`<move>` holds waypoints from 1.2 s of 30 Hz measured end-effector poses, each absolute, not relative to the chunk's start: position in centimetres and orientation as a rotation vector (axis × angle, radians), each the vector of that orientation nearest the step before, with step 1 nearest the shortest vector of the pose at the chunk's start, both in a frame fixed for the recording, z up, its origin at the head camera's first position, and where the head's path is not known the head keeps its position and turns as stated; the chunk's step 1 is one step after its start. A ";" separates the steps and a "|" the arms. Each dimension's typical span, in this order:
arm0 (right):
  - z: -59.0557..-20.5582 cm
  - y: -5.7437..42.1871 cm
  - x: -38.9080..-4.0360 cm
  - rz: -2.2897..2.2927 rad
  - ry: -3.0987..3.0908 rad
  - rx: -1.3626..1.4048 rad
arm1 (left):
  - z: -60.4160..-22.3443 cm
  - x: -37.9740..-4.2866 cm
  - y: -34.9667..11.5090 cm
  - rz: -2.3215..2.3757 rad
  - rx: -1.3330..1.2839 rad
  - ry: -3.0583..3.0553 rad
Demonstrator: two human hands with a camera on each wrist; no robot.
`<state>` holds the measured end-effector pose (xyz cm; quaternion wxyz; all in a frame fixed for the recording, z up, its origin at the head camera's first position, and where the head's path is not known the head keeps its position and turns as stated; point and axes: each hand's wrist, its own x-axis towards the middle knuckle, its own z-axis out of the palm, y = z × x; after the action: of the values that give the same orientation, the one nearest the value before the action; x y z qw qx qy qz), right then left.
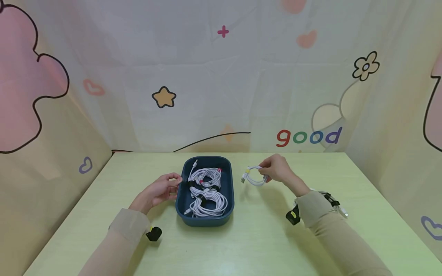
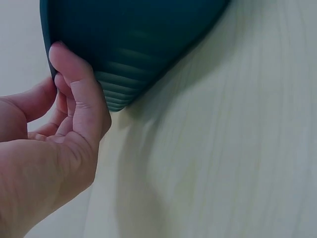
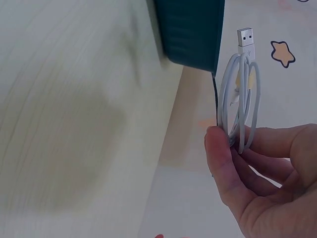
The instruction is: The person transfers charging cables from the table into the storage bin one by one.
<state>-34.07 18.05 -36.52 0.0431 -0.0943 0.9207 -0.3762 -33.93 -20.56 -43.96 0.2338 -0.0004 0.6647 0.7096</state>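
My right hand (image 1: 277, 168) pinches a small coiled white USB cable (image 1: 254, 177) between thumb and fingers, raised above the table to the right of a dark blue plastic box (image 1: 205, 221). The cable has a yellow tie, and its USB plug (image 3: 245, 37) points away from the fingers in the right wrist view. My left hand (image 1: 162, 190) is at the box's left side, its thumb and fingers pinching the rim (image 2: 45, 39). Inside the box lie several coiled white cables (image 1: 208, 203) with black ties; red spots show on the farther coils.
On the right of the pale wooden table (image 1: 221, 253), more bundled cables (image 1: 333, 201) with black ties lie partly hidden by my right forearm. A patterned cloth (image 1: 207, 76) hangs behind the table and along both sides.
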 end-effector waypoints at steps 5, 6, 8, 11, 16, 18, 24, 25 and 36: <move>-36.6 16.7 -34.0 -1.159 2.805 -0.332 | -44.1 -33.8 -20.5 1.962 -0.018 1.832; -36.6 16.5 -34.0 -1.157 2.802 -0.337 | -44.1 -33.8 -20.5 1.965 -0.017 1.833; -36.6 15.9 -33.9 -1.152 2.796 -0.341 | -44.1 -33.8 -20.5 1.974 -0.017 1.829; -36.5 14.9 -33.8 -1.142 2.780 -0.344 | -44.1 -33.7 -20.5 1.987 -0.016 1.821; -36.1 13.2 -33.3 -1.141 2.757 -0.394 | -43.9 -33.5 -20.6 2.005 -0.015 1.802; -36.1 12.6 -33.3 -1.148 2.749 -0.416 | -43.9 -33.5 -20.6 2.004 -0.013 1.802; -36.5 11.2 -33.1 -1.142 2.754 -0.449 | -44.1 -33.6 -20.5 2.010 -0.010 1.792; -36.6 11.0 -33.0 -1.132 2.759 -0.463 | -44.1 -33.6 -20.5 2.015 -0.015 1.788; -36.2 8.4 -31.9 -1.091 2.766 -0.541 | -44.1 -33.6 -20.5 2.013 0.015 1.779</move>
<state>-31.91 8.44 -36.23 0.0599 -0.1786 0.9136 -0.3603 -33.59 -20.52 -44.09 0.2255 0.0056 0.6450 0.7301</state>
